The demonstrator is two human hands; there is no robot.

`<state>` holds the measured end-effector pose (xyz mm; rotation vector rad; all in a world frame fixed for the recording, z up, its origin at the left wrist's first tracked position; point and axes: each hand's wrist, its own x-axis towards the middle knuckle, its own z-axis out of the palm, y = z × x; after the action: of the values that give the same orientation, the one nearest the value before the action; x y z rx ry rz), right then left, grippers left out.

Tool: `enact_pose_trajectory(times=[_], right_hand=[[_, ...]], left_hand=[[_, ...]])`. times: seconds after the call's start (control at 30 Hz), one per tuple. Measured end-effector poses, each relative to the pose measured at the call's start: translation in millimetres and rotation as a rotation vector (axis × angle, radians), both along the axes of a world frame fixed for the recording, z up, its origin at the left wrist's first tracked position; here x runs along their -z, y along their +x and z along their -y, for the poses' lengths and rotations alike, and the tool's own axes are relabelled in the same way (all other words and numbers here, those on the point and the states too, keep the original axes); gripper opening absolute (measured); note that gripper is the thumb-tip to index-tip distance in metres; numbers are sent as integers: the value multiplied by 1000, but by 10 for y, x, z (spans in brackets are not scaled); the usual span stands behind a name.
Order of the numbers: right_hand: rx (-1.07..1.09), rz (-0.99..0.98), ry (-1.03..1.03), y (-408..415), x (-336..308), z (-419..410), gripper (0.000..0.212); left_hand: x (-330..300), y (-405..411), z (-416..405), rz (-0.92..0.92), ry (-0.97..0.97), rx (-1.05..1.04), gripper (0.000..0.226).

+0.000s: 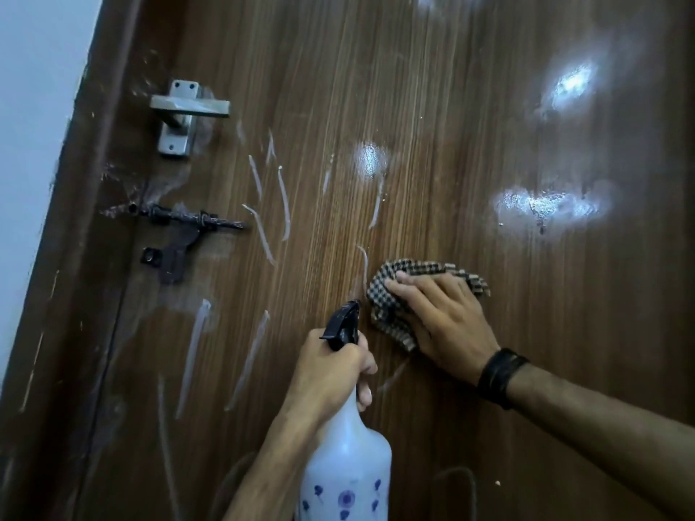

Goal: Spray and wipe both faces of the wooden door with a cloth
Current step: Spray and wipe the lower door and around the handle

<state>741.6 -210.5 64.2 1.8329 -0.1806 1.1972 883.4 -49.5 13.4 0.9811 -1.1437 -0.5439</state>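
While the left hand [331, 370] grips the spray bottle [348, 456], the right hand [440, 317] presses the checked cloth [387, 295] flat-fingered against the wooden door [451, 107]; overlapping strokes should clear the left-side streaks [259, 355].

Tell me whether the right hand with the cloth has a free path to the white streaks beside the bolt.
Probably yes: the right hand presses the cloth flat on the door, and only bare wood lies leftward.
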Motion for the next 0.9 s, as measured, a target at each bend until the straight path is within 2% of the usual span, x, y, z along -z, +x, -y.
enact_pose_trajectory(times=[0.07, 0.27, 0.33, 0.4, 0.53, 0.63, 0.8, 0.9], right_hand=[[-23, 3, -19, 5, -71, -24, 42], [-110, 244, 77, 334, -969, -110, 37], [-138, 250, 111, 446, -1016, -113, 39], [-143, 173, 108, 501, -836, -108, 41], [-114, -132, 18, 511, -121, -68, 46], [-118, -185, 1, 504, -6, -57, 51], [-157, 127, 127, 649, -586, -145, 42], [-149, 184, 167, 738, -602, -139, 40]], left_hand=[[8, 16, 13, -3, -5, -21, 21], [28, 57, 42, -48, -59, -23, 18], [25, 86, 52, -43, -67, -17, 18], [23, 128, 74, -64, -72, -30, 18], [31, 180, 116, -99, -54, -31, 20], [53, 171, 120, -74, -37, -48, 20], [63, 170, 32, -60, 16, -72, 18], [70, 181, -91, -75, 48, -101, 16]])
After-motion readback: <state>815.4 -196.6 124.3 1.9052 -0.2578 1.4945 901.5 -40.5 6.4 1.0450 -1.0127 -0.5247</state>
